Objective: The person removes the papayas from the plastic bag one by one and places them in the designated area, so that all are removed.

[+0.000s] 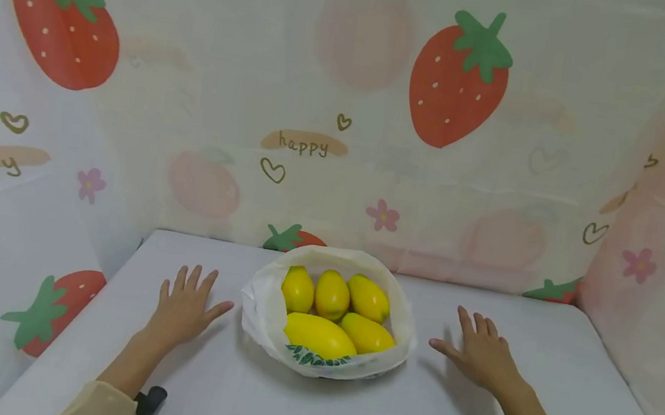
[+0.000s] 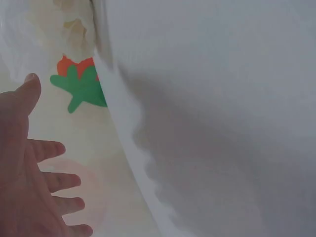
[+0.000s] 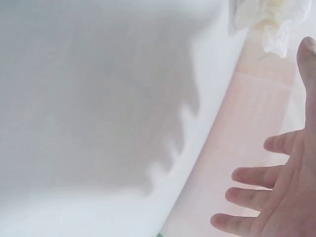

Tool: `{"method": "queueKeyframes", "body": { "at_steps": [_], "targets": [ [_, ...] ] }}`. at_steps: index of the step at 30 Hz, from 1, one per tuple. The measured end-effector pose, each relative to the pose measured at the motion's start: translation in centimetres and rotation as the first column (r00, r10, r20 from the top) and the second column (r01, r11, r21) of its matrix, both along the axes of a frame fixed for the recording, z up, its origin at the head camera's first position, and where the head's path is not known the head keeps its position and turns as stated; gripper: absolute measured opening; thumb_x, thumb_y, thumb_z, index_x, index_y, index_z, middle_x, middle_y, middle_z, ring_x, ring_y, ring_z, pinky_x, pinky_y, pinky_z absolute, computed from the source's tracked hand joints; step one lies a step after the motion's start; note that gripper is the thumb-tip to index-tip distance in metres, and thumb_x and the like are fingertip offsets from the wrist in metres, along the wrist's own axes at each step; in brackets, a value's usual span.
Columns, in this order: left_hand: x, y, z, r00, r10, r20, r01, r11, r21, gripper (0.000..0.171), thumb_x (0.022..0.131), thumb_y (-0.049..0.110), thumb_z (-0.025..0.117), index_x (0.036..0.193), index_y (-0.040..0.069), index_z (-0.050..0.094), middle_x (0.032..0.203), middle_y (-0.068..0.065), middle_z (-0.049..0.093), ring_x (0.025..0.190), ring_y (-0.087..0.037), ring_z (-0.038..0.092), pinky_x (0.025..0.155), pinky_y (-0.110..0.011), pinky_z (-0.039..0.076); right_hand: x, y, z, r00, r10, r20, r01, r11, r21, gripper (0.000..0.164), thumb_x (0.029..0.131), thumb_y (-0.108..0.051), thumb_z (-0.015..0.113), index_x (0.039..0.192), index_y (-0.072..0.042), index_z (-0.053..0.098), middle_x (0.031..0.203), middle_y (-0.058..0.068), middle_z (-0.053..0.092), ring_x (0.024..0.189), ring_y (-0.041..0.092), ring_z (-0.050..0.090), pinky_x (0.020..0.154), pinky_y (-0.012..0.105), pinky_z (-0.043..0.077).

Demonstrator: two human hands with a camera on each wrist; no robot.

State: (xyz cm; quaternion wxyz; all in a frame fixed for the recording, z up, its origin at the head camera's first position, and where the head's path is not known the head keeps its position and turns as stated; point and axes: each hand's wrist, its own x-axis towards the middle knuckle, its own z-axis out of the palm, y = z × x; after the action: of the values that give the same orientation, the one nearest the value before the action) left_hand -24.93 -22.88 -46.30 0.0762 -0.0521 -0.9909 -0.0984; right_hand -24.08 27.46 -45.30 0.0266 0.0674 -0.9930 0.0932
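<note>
A white plastic bag [image 1: 262,328] with a rolled-back rim and a green leaf print stands at the middle of the table. Inside lie several smooth yellow mangoes [image 1: 320,336], seen through its wide mouth. My left hand [image 1: 185,311] hovers left of the bag, fingers spread and thumb toward it. On the other side my right hand [image 1: 480,353] is held in the same way, its thumb apart from the bag. Both palms hold nothing. In the left wrist view the bag [image 2: 19,39] shows only at the top left corner; the right wrist view catches the bag [image 3: 276,29] at its top right.
White cloth covers the table [image 1: 305,414], whose back edge meets a curtain [image 1: 229,82] printed with strawberries, hearts and the word happy. Curtains also hang along the left and right sides. Dark wrist-worn pieces [image 1: 151,401] sit under both forearms.
</note>
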Motion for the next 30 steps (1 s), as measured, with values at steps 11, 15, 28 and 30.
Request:
{"method": "queueKeyframes", "body": {
  "at_steps": [11,15,28,30],
  "targets": [
    [-0.2,0.4,0.6,0.989,-0.013,0.145,-0.001,0.995,0.099,0.081,0.096,0.057,0.045,0.15,-0.001,0.028,0.153,-0.034,0.025,0.142,-0.055,0.016,0.11,-0.074,0.017,0.0,-0.2,0.9,0.999,0.051,-0.01,-0.052,0.997,-0.054,0.092,0.088,-0.065,0.054,0.149,0.0,0.031,0.145,0.035,0.039,0.132,0.052,0.036,0.1,0.071,0.036],
    [-0.4,0.5,0.6,0.992,-0.019,0.127,0.006,0.995,0.102,0.08,0.097,0.056,0.044,0.15,-0.001,0.028,0.153,-0.034,0.026,0.142,-0.054,0.018,0.111,-0.073,0.019,-0.2,-0.5,1.0,0.999,0.048,0.002,-0.048,0.997,-0.061,0.092,0.088,-0.066,0.054,0.149,-0.001,0.032,0.145,0.033,0.04,0.132,0.051,0.036,0.102,0.07,0.035],
    [-1.0,1.5,1.5,0.981,-0.074,0.178,0.026,0.965,0.26,0.081,0.098,0.058,0.04,0.153,0.002,0.022,0.155,-0.031,0.024,0.143,-0.051,0.02,0.113,-0.071,0.018,-0.6,-1.0,1.1,0.997,0.075,0.012,-0.071,0.977,-0.199,0.09,0.087,-0.066,0.055,0.15,-0.005,0.033,0.147,0.031,0.038,0.134,0.05,0.036,0.103,0.069,0.035],
    [-1.0,1.7,1.7,0.982,-0.072,0.173,0.02,0.958,0.285,0.081,0.097,0.058,0.041,0.154,0.004,0.022,0.156,-0.03,0.025,0.143,-0.049,0.022,0.113,-0.07,0.018,-0.7,-1.3,1.2,0.996,0.084,0.005,-0.081,0.971,-0.225,0.089,0.087,-0.065,0.056,0.149,-0.005,0.034,0.148,0.03,0.038,0.134,0.049,0.037,0.103,0.069,0.036]
  ]
}}
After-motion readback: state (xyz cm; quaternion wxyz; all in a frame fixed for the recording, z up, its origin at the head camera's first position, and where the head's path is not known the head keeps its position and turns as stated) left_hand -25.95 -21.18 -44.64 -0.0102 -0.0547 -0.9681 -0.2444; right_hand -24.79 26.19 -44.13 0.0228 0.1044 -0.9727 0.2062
